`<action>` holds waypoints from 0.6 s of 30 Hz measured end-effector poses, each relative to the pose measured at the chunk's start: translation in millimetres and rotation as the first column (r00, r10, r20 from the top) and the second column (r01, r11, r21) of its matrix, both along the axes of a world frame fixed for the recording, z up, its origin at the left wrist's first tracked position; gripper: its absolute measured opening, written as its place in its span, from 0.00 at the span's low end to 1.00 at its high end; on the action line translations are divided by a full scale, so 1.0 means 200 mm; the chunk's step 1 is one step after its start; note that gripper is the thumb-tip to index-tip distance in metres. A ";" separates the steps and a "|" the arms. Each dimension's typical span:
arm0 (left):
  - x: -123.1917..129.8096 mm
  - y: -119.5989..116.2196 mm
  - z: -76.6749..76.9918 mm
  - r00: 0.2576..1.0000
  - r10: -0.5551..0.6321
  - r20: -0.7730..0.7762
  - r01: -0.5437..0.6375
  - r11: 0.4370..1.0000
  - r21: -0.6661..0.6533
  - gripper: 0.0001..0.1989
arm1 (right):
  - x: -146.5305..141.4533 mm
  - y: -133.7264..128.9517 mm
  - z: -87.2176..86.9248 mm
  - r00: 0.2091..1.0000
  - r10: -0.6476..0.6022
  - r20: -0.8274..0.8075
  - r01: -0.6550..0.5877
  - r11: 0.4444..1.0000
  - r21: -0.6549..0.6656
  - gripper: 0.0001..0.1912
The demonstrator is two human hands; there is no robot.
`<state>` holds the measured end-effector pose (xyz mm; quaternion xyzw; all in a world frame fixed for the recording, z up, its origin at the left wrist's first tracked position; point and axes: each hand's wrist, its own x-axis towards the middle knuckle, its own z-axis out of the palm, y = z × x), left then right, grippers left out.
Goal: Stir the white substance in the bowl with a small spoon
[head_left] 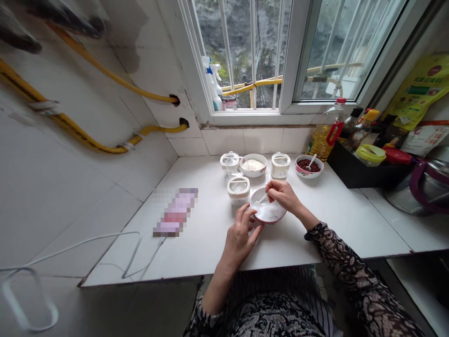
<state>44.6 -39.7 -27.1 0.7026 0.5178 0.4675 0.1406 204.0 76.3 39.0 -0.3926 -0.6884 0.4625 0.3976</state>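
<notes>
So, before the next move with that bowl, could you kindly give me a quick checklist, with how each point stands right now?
1. Left hand steadying the bowl at its rim: ok.
2. Right hand pinching the small white spoon: ok.
3. White contents inside the bowl: ok.
4. Bowl apart from the lidded white pot: cannot tell, they sit very close.
5. Pot's lid fully seated: cannot tell.

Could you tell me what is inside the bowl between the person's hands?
White powder fills the bowl, with a white spoon in it. The right hand and left hand cover parts of the rim; the bowl's bottom is hidden under the powder.
</notes>
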 end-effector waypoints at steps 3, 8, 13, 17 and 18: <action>0.00 0.00 0.00 1.000 0.001 0.003 -0.001 1.000 0.008 0.16 | 0.00 0.00 0.00 1.000 -0.008 -0.026 0.008 1.000 -0.011 0.04; 0.00 0.00 0.00 1.000 0.004 0.005 -0.004 1.000 0.018 0.15 | 0.01 0.00 0.02 0.998 -0.005 -0.070 0.002 0.999 -0.042 0.04; 0.00 0.00 0.00 1.000 0.009 -0.007 -0.009 1.000 0.017 0.15 | 0.02 0.01 0.04 0.992 -0.028 -0.126 0.014 0.994 -0.107 0.03; 0.00 0.00 0.00 1.000 0.003 -0.004 -0.003 1.000 0.012 0.16 | 0.03 0.02 0.05 0.983 -0.054 -0.174 0.029 0.989 -0.144 0.03; 0.00 0.00 0.00 1.000 0.003 -0.002 -0.003 1.000 0.010 0.16 | 0.03 0.02 0.05 0.979 -0.060 -0.194 0.031 0.988 -0.150 0.03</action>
